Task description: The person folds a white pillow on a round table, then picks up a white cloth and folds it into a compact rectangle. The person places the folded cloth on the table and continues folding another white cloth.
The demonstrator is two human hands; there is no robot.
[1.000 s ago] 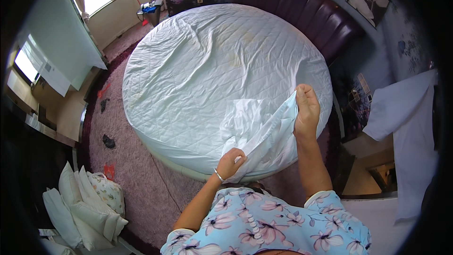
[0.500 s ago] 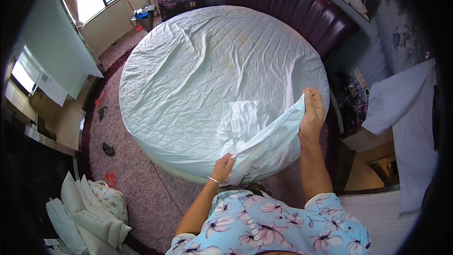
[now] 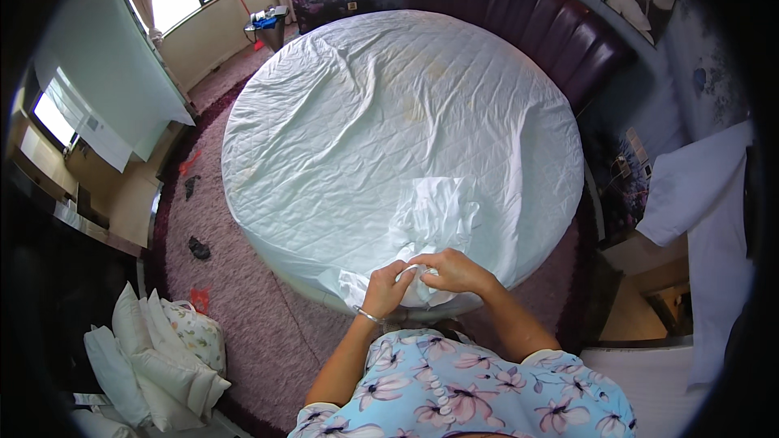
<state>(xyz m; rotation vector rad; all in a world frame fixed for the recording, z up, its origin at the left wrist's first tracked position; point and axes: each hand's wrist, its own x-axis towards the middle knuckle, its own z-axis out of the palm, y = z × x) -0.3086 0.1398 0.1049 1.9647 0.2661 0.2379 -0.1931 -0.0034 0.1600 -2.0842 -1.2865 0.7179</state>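
Note:
My left hand (image 3: 385,289), with a bracelet at its wrist, and my right hand (image 3: 451,271) are close together over the near edge of the round bed. Both are closed on the edge of a white sheet (image 3: 436,209). A gathered, crumpled part of this sheet lies on the bed just beyond my hands, and some of it hangs by the near side. Under it is a white quilted mattress cover (image 3: 341,146), wrinkled and with faint yellowish stains. The fingertips pinching the cloth are partly hidden.
Several pillows (image 3: 162,365) are piled at the lower left on the purple carpet (image 3: 260,341). A black crumpled thing (image 3: 199,248) and red scraps lie left of the bed. A dark padded headboard (image 3: 519,0) curves behind it. White cloth (image 3: 702,195) hangs at the right.
My right hand has come down and left, from holding the sheet stretched up at the right, to beside my left hand. The raised stretch of sheet has dropped. The view has shifted slightly.

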